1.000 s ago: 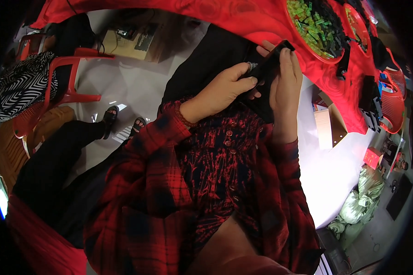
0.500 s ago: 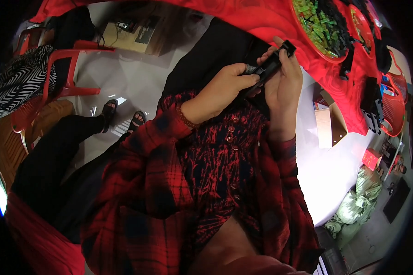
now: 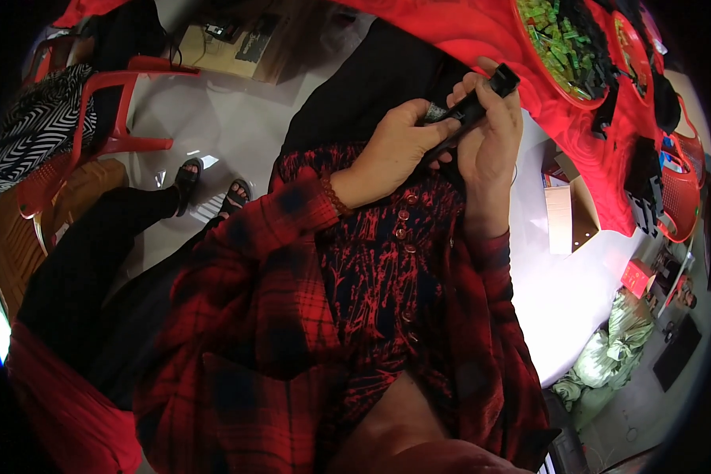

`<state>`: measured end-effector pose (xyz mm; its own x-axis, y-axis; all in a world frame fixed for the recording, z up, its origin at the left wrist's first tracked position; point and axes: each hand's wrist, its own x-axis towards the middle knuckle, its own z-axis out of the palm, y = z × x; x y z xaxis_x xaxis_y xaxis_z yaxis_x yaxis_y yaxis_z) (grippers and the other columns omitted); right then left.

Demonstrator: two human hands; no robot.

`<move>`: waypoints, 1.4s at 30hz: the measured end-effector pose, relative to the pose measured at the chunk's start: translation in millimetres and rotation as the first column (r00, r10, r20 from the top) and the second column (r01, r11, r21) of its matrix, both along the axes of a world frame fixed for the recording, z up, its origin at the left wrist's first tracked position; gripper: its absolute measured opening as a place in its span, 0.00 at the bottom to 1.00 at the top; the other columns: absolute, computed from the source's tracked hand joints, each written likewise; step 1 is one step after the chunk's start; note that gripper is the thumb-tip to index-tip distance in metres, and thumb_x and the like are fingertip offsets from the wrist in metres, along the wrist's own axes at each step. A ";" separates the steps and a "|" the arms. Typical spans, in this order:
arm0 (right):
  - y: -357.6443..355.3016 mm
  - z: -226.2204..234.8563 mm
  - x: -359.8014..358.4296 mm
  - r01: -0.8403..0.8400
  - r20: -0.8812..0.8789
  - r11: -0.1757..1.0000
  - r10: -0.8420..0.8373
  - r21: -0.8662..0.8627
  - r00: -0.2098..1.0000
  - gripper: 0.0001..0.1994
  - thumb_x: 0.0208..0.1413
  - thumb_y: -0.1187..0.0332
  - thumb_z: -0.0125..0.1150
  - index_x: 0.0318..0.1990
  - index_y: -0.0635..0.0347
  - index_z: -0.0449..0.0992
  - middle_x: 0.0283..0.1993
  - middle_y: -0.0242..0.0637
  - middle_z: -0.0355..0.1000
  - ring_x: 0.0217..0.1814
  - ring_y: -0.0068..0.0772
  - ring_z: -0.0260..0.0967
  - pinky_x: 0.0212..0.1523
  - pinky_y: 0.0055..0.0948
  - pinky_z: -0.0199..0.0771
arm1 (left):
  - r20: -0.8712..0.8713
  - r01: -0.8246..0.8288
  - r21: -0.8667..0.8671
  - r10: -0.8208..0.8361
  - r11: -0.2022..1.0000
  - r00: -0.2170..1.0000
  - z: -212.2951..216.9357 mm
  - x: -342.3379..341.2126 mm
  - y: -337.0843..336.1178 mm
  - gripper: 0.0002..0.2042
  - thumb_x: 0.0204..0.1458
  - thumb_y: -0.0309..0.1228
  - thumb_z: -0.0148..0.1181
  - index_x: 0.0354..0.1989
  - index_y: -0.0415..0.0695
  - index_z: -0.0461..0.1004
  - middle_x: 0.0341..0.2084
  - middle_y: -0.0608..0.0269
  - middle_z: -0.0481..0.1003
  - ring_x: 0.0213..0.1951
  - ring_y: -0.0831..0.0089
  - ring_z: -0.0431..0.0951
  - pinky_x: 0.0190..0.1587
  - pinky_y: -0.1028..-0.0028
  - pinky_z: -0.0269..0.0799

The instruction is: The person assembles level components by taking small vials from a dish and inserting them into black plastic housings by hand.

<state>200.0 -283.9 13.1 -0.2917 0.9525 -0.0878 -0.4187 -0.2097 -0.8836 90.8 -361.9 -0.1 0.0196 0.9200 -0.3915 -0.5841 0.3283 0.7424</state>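
Above my lap, both hands grip a long, slim black plastic piece, which slants up to the right and ends in a squarish block. My left hand pinches its lower part, thumb pressed on top. Beside that thumb shows a small greyish, shiny bit; its kind I cannot make out. Fingers of my right hand wrap the upper part from below and the right, with the block end sticking out past them. The lower end is partly hidden behind my left fingers.
A red-covered table stands ahead, bearing a round red tray of small yellow-green and black pieces. An open cardboard box lies on the floor at right. Another person's legs stretch in from the left, near a red plastic chair.
The black piece has turned slightly in my hands, and its block end shows more. My left wrist has shifted a little right. The whole view has moved slightly.
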 end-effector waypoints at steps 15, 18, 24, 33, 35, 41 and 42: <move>-3.7 -0.1 -3.2 -0.034 -0.100 0.999 0.037 0.024 0.994 0.13 0.59 0.73 0.53 0.50 0.65 0.65 0.37 0.40 0.66 0.39 0.32 0.62 0.43 0.32 0.64 | -0.052 -0.041 0.002 0.041 0.999 0.998 1.6 0.0 1.3 0.08 0.59 0.32 0.60 0.37 0.38 0.72 0.27 0.64 0.76 0.24 0.80 0.76 0.26 0.81 0.70; -3.9 -3.6 -1.8 -0.031 -0.114 1.000 0.031 0.004 0.993 0.14 0.56 0.76 0.55 0.49 0.66 0.63 0.36 0.40 0.66 0.37 0.31 0.65 0.41 0.30 0.68 | -0.049 -0.081 -0.013 0.080 0.997 0.996 4.0 0.2 0.8 0.09 0.57 0.31 0.62 0.32 0.37 0.72 0.23 0.64 0.75 0.21 0.80 0.75 0.22 0.81 0.68; -9.5 5.0 1.3 -0.060 -0.019 0.996 0.061 0.061 0.998 0.12 0.59 0.75 0.54 0.49 0.65 0.63 0.38 0.40 0.66 0.39 0.31 0.65 0.44 0.30 0.67 | 0.025 -0.024 -0.028 0.024 0.999 0.999 -0.7 -1.7 -2.7 0.08 0.58 0.30 0.61 0.36 0.37 0.73 0.28 0.63 0.77 0.24 0.78 0.76 0.27 0.79 0.72; 16.9 15.2 5.8 -0.132 0.144 0.991 0.133 -0.018 0.981 0.20 0.62 0.68 0.57 0.57 0.69 0.63 0.41 0.39 0.71 0.40 0.28 0.71 0.37 0.23 0.72 | 0.070 0.076 0.047 -0.079 0.996 0.994 7.6 -6.8 3.8 0.13 0.64 0.34 0.51 0.50 0.38 0.70 0.42 0.58 0.77 0.38 0.73 0.79 0.38 0.76 0.74; 22.7 13.3 10.7 -0.162 0.135 0.982 0.174 -0.095 0.976 0.21 0.63 0.65 0.58 0.57 0.69 0.63 0.42 0.40 0.72 0.40 0.28 0.71 0.39 0.24 0.73 | 0.229 0.096 0.040 -0.103 0.995 0.968 6.5 -11.6 5.0 0.15 0.65 0.35 0.48 0.52 0.37 0.69 0.44 0.56 0.77 0.40 0.70 0.79 0.40 0.74 0.76; 15.7 13.0 3.3 -0.098 0.315 0.992 0.118 -0.080 0.942 0.21 0.64 0.60 0.58 0.54 0.69 0.66 0.43 0.40 0.72 0.44 0.29 0.71 0.45 0.29 0.73 | 0.468 0.165 -0.025 -0.134 0.986 0.874 -4.5 -22.8 5.2 0.19 0.68 0.37 0.40 0.59 0.36 0.66 0.47 0.51 0.76 0.45 0.63 0.79 0.48 0.63 0.78; 14.4 10.5 5.7 -0.098 0.318 0.992 0.117 -0.077 0.941 0.21 0.64 0.60 0.58 0.54 0.69 0.66 0.43 0.40 0.72 0.44 0.29 0.71 0.45 0.29 0.73 | 0.471 0.166 -0.028 -0.133 0.986 0.872 -4.1 -22.6 6.9 0.19 0.68 0.37 0.41 0.59 0.37 0.67 0.47 0.51 0.76 0.46 0.63 0.79 0.48 0.63 0.78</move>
<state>205.7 -269.5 23.5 -0.3390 0.9072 -0.2490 -0.0864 -0.2936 -0.9520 68.1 -355.1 -4.3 0.3501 0.8639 -0.3620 -0.7965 0.4779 0.3703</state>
